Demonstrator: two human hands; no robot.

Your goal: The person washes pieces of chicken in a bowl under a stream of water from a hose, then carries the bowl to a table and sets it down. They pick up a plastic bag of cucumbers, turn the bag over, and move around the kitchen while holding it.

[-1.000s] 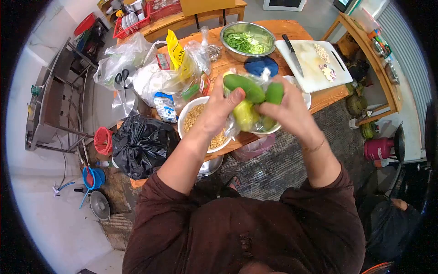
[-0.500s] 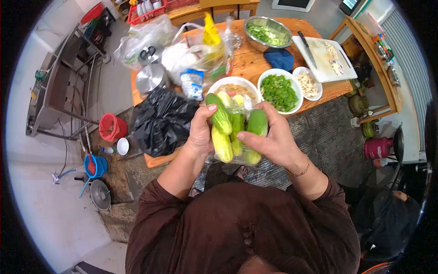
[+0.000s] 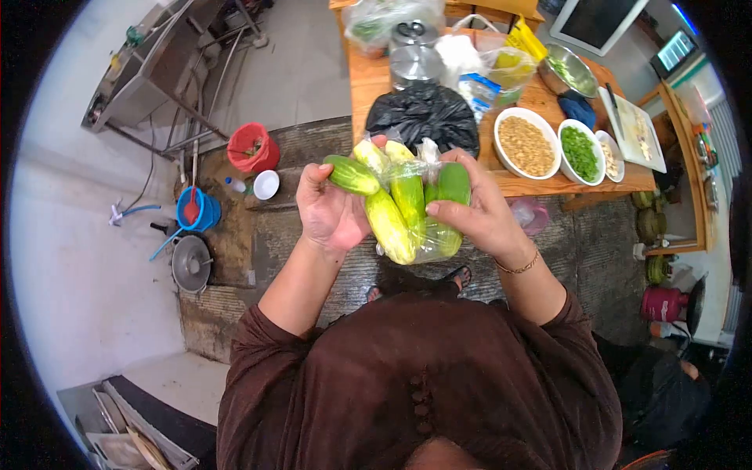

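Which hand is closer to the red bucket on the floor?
Left. The left hand holds a cucumber toward the red bucket; the right hand grips the cucumber bag on the far side.

Left hand (image 3: 333,211) and right hand (image 3: 474,218) raised close together, fingers curled gripping, elbows bent

Rough working kitchen, long wooden table (image 3: 363,84) bearing white bowl of chopped greens (image 3: 580,153), white plastic cutting board (image 3: 641,131), pink gas cylinder (image 3: 663,304) nearby

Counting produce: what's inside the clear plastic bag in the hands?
Several green and yellowish cucumbers fill the clear plastic bag. The right hand and front cucumbers cover whatever lies behind, so no exact count.
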